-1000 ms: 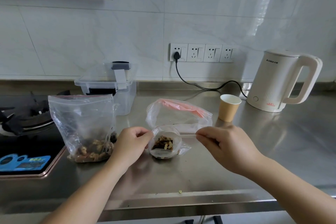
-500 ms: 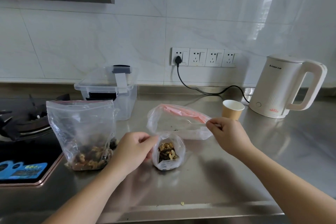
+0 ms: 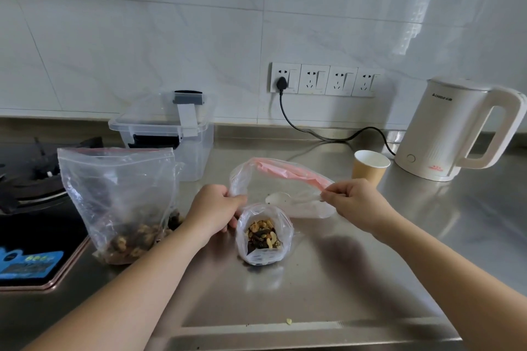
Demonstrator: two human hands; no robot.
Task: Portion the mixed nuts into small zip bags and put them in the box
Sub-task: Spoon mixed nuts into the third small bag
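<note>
A small zip bag (image 3: 263, 236) partly filled with mixed nuts stands open on the steel counter. My left hand (image 3: 215, 209) grips its left rim with curled fingers. My right hand (image 3: 356, 202) pinches the handle of a clear plastic spoon (image 3: 285, 197). The spoon's bowl lies against a floppy bag with a pink zip strip (image 3: 285, 175) just behind the small bag; I cannot tell whether the spoon is inside it. A large zip bag (image 3: 119, 196) with nuts at its bottom stands to the left. The clear box (image 3: 199, 148), its lid laid on top, sits behind that.
A paper cup (image 3: 370, 166) and a white kettle (image 3: 453, 128) stand at the right rear, with the kettle's black cord (image 3: 313, 135) running to the wall sockets. A gas stove (image 3: 31, 208) fills the left side. A nut crumb (image 3: 289, 321) lies near the counter's front edge.
My right hand has carried the spoon from over the small bag up and back to the pink-strip bag. The small bag now stands more upright beside my left hand.
</note>
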